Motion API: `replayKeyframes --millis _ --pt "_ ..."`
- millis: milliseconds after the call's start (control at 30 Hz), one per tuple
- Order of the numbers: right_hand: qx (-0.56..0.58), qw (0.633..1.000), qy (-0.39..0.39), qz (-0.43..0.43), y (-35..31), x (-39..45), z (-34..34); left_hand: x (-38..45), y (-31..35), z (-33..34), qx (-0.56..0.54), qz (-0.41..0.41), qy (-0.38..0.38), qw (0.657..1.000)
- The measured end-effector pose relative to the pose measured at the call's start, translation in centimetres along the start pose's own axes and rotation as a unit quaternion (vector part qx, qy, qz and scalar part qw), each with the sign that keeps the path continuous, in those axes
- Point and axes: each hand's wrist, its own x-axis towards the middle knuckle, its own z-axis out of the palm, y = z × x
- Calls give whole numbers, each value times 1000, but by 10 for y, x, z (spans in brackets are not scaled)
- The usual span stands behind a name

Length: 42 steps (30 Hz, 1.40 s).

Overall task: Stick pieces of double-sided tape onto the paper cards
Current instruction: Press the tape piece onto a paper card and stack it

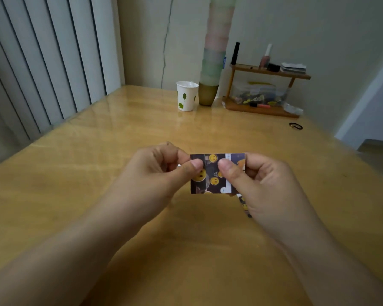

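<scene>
A small dark paper card (213,173) printed with yellow smiley faces is held up above the wooden table (119,151), its printed side toward me. My left hand (161,171) pinches its left edge between thumb and fingers. My right hand (261,184) pinches its right part, thumb on the front. Under my right hand a bit of another printed card (244,206) shows, mostly hidden. I see no tape clearly.
At the back of the table stand a white paper cup (186,96) with green leaves, a tall stack of pastel cups (215,58) and a small wooden shelf (265,91) with clutter. A black hair tie (295,126) lies to the right. Vertical blinds hang at the left.
</scene>
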Motion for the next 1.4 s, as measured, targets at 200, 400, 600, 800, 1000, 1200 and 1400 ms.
replayKeyframes --millis 200,400,600,800,1000,1200,1400 --pt "5 1000 3 14 4 0 0 1 -5 3 17 8 25 1000" --pt "1 1000 1 15 4 0 -1 1 -6 3 37 19 29 999" --pt "-19 998 49 25 4 1 0 -1 -3 7 71 15 57 996" --pt "-28 997 22 73 2 2 -5 -2 0 9 180 42 73 980" --pt "104 976 9 192 1 6 -14 2 -6 -9 354 243 37 902" --pt "126 975 22 183 1 8 -14 -1 2 0 120 119 71 983" --pt "31 998 1 51 -7 -1 4 -1 5 4 -38 -36 18 998"
